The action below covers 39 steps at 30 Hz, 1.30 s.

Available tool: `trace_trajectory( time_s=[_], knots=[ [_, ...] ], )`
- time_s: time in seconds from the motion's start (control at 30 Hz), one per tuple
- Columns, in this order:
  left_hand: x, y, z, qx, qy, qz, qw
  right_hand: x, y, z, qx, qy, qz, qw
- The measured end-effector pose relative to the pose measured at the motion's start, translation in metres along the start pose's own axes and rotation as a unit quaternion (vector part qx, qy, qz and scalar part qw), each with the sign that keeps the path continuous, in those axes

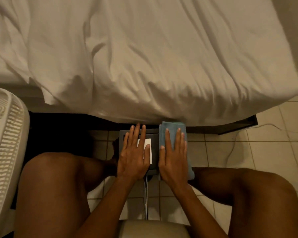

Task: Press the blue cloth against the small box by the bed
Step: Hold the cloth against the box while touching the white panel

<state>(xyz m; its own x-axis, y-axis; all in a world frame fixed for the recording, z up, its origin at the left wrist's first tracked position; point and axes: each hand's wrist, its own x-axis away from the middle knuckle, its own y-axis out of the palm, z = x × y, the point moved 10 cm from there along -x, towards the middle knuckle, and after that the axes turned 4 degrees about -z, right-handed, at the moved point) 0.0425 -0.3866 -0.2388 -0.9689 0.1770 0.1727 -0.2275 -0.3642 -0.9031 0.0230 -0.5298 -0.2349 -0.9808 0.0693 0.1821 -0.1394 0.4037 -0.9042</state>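
Note:
A small dark box (154, 152) with a white label stands on the floor right in front of the bed. A folded blue cloth (170, 128) lies along the box's right side, touching it. My right hand (174, 157) rests flat on the cloth, fingers spread and pointing toward the bed. On the left part of the box top, my left hand (134, 155) lies flat as well, its thumb on the white label. The near end of the cloth is partly hidden under my right palm.
The bed (144, 57) with its rumpled white sheet fills the upper view and overhangs a dark frame. A white slatted basket (5, 143) stands at the left. My bare knees flank the box, and a pale seat edge (153, 227) shows below. A thin cable (234, 143) runs over the floor tiles at right.

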Motion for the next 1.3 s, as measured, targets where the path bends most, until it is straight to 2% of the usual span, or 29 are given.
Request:
trace_trajectory(
  time_s=[0.07,0.23,0.4,0.53,0.67,0.8,0.97,1.1,1.3],
  knots=[
    [-0.001,0.001,0.0,0.005,0.002,0.0,1.0,-0.012,-0.005,0.004,-0.004,0.008,0.002,1.0],
    [0.003,-0.001,0.001,0.008,-0.002,-0.008,1.0,0.042,0.013,-0.001,0.006,0.045,0.01,0.999],
    [0.0,-0.001,0.002,0.003,-0.001,-0.007,1.0,-0.009,-0.004,0.002,-0.004,0.012,-0.008,1.0],
    [0.003,-0.001,0.001,0.007,-0.002,-0.008,1.0,0.03,0.006,-0.003,0.002,0.045,0.011,0.999],
    [0.002,-0.001,0.001,0.004,-0.004,-0.009,1.0,0.018,-0.003,0.001,-0.043,0.003,0.007,0.999],
    [0.001,-0.003,0.002,-0.004,0.002,-0.008,1.0,-0.016,-0.007,0.0,0.0,-0.066,-0.045,0.997],
    [0.002,-0.003,0.002,-0.005,0.0,-0.005,1.0,-0.031,-0.017,0.021,-0.019,0.015,-0.022,0.999],
    [0.002,-0.002,0.0,-0.009,-0.005,0.001,1.0,0.0,-0.006,0.007,-0.028,0.008,-0.014,0.999],
    [0.0,-0.002,0.001,-0.007,0.0,0.0,1.0,-0.022,-0.013,0.011,-0.033,0.016,-0.001,0.999]
  ],
)
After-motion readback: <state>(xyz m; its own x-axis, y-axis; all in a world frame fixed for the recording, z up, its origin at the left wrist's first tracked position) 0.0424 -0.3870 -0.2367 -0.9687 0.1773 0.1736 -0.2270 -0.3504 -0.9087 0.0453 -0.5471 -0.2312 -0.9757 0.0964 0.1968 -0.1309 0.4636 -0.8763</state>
